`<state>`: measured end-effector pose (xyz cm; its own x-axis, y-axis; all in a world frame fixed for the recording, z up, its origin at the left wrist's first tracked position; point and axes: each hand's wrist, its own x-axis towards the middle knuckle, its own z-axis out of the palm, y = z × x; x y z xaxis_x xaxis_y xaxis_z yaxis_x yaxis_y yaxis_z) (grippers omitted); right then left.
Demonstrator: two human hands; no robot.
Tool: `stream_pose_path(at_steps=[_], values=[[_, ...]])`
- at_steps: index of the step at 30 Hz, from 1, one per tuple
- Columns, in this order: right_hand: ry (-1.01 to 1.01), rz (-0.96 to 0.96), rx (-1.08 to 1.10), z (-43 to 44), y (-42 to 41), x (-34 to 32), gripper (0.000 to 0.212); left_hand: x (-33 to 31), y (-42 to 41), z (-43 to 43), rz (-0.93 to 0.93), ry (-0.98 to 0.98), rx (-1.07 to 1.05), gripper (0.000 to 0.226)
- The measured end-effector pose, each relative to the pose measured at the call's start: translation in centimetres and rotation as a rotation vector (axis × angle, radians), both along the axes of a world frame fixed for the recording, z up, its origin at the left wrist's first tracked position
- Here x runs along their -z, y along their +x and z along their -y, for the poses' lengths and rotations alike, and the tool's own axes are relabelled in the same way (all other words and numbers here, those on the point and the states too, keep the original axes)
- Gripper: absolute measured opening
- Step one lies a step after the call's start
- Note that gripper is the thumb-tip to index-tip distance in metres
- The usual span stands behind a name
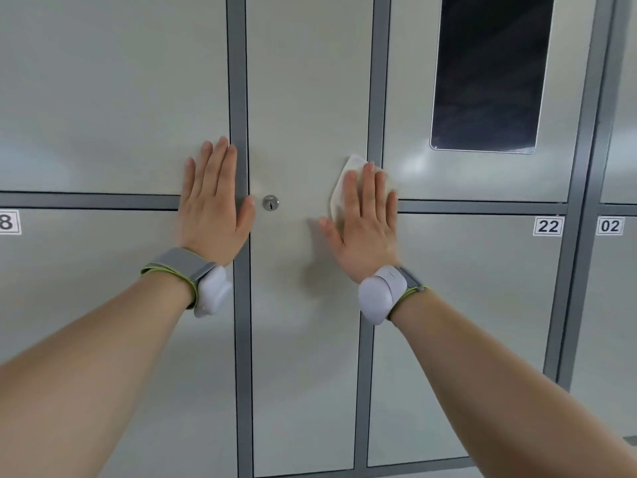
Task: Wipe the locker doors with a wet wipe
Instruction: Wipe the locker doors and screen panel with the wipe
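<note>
1. Head view: the left hand [215,208] lies flat, fingers straight and together, on the grey frame strip [238,81] at the left edge of the tall middle locker door [306,98].
2. The right hand [365,222], fingers straight and slightly spread, presses the white wet wipe [344,177] against that door's right edge; the wipe shows above and left of the fingers.
3. A round keyhole lock [270,202] sits between the hands.
4. A dark panel [489,70] is set in the upper right door, above the label 22 [548,225].
5. Both wrists wear a banded white device [377,294].

Left hand [215,205] and right hand [367,220] flat, fingers straight, arms extended.
</note>
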<state>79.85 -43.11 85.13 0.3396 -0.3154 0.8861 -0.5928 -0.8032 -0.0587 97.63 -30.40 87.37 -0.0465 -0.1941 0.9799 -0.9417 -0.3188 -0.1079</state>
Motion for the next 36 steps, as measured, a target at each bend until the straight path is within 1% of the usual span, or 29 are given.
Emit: stream_pose_path(at_steps=[4, 7, 10, 15, 20, 24, 31, 34, 36], values=[[-0.014, 0.000, 0.018, 0.1, 0.3, -2.6, 0.088, -2.0, 0.0, 0.0, -0.005, 0.011, -0.006, 0.066], [-0.035, -0.016, 0.031, 0.3, 0.3, -5.0, 0.079, -4.2, 0.2, 0.1, -0.008, -0.017, -0.009, 0.066], [-0.081, 0.000, 0.034, 0.2, 0.4, -7.4, 0.076, -6.5, 0.4, 0.1, 0.025, -0.036, -0.004, 0.064], [-0.118, -0.016, 0.041, 0.1, 0.7, -11.3, 0.074, -10.4, 1.3, -0.5, 0.085, -0.029, -0.050, 0.065], [-0.140, 0.020, 0.048, 0.2, 1.2, -14.6, 0.073, -13.1, 1.7, -0.8, 0.058, -0.066, -0.046, 0.065], [-0.159, 0.034, 0.061, 0.6, 1.6, -16.8, 0.072, -14.3, 2.4, -1.0, 0.060, -0.056, -0.064, 0.066], [-0.194, 0.067, 0.094, 1.3, 2.5, -18.0, 0.074, -16.3, 3.1, 0.0, 0.034, -0.075, -0.074, 0.066], [-0.224, 0.026, 0.092, 1.4, 2.2, -17.8, 0.077, -16.3, 3.4, 0.4, 0.048, -0.106, -0.091, 0.066], [-0.286, -0.026, 0.048, 1.5, 2.0, -17.2, 0.084, -16.1, 3.6, 0.4, 0.057, -0.107, -0.098, 0.068]])
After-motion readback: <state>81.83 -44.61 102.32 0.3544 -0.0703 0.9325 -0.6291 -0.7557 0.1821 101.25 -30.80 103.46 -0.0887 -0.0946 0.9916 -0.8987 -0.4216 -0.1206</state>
